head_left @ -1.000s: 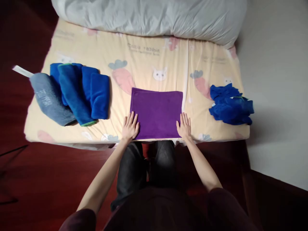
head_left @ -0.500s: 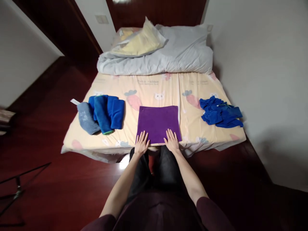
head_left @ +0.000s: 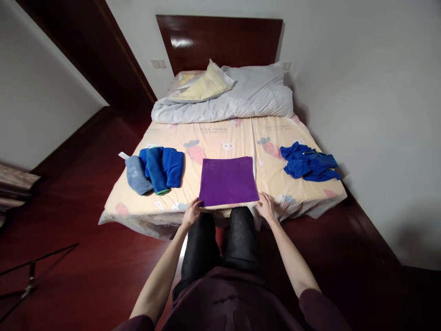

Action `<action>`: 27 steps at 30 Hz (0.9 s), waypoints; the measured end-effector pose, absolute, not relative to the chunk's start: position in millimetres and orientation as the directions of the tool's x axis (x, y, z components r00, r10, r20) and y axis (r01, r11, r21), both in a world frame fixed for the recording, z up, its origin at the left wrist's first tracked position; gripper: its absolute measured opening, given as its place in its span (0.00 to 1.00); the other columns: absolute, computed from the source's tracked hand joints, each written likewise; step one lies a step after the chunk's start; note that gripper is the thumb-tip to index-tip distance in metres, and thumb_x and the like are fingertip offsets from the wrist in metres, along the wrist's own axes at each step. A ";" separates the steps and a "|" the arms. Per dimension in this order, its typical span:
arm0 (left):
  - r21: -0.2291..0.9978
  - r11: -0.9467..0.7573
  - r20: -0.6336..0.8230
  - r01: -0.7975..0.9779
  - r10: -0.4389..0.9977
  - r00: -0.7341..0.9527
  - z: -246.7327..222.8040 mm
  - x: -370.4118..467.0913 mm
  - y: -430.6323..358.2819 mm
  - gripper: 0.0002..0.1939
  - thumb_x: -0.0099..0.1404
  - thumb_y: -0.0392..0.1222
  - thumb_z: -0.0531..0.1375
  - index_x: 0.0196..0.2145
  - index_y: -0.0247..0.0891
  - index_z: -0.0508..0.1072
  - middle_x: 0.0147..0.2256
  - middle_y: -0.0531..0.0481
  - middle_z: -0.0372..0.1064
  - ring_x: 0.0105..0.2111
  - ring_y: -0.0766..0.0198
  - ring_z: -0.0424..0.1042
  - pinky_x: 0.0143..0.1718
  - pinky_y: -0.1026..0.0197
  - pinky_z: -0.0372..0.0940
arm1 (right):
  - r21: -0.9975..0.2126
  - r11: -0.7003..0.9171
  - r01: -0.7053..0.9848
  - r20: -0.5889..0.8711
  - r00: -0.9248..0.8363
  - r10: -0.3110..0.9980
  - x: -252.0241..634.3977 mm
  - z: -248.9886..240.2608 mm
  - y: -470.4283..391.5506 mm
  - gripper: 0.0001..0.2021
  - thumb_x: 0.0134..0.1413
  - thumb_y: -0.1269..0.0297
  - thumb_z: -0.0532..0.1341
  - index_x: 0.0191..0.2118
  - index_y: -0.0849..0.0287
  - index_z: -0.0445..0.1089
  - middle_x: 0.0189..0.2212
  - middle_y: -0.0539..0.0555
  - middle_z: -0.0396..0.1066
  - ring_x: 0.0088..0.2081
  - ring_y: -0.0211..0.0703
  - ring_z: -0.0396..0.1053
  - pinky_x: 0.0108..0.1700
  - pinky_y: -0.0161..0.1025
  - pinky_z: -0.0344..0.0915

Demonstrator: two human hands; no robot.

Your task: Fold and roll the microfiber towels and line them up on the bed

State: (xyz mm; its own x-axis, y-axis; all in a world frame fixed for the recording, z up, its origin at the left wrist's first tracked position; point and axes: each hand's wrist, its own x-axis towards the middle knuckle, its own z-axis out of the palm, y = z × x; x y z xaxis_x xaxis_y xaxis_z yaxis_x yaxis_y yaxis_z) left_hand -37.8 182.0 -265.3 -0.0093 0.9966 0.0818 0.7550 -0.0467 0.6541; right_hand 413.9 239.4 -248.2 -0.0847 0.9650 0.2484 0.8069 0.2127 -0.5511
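Observation:
A folded purple towel lies flat at the front edge of the bed, directly in front of me. My left hand is closed at its near left corner, thumb and fingers pinching the edge. At the near right corner, my right hand pinches the cloth in the same way. To the left rest several rolled or folded blue towels and a grey-blue towel with a white tag. A crumpled heap of blue cloths sits on the right side.
The bed has a cream sheet printed with carrots and rabbits. Across its far end lie a grey quilt and a pale yellow pillow, before a dark wooden headboard. A black metal stand is on the floor at left.
My hands have gone from lying flat on the purple towel to gripping its near corners, moving outward. My view has tilted up, showing more of the headboard.

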 end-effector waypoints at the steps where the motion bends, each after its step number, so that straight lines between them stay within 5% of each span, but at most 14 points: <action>1: 0.645 -0.037 0.084 0.763 0.996 -0.023 -264.0 -36.2 183.8 0.27 0.60 0.34 0.56 0.58 0.38 0.75 0.65 0.38 0.63 0.64 0.46 0.67 0.65 0.43 0.66 | -0.552 0.230 0.801 0.256 -0.099 0.962 418.8 -247.7 237.9 0.26 0.58 0.72 0.56 0.62 0.64 0.72 0.62 0.63 0.70 0.65 0.52 0.65 0.69 0.50 0.62; 10: 0.450 -0.129 0.162 0.884 0.985 0.062 -237.8 -16.6 187.4 0.23 0.60 0.31 0.54 0.50 0.42 0.80 0.61 0.41 0.68 0.61 0.45 0.66 0.64 0.41 0.63 | -0.541 0.310 0.782 0.240 -0.210 0.948 421.9 -239.2 236.7 0.22 0.57 0.75 0.56 0.54 0.60 0.79 0.58 0.61 0.74 0.62 0.52 0.68 0.66 0.52 0.65; 19: 0.687 -0.051 0.136 0.725 0.989 -0.059 -231.2 -22.1 203.9 0.18 0.59 0.38 0.54 0.39 0.40 0.82 0.47 0.41 0.78 0.51 0.48 0.74 0.61 0.43 0.68 | -0.544 0.275 0.793 0.178 -0.211 0.961 415.4 -227.3 242.1 0.16 0.59 0.71 0.60 0.49 0.60 0.81 0.59 0.61 0.74 0.61 0.52 0.68 0.66 0.52 0.64; 27: 0.692 -0.088 0.148 0.716 0.989 -0.021 -238.8 -28.2 210.4 0.18 0.57 0.36 0.53 0.37 0.39 0.82 0.47 0.42 0.79 0.51 0.48 0.73 0.60 0.44 0.68 | -0.525 0.339 0.781 0.203 -0.271 0.941 413.9 -219.1 244.3 0.16 0.63 0.69 0.57 0.48 0.59 0.81 0.58 0.60 0.75 0.62 0.55 0.66 0.66 0.56 0.63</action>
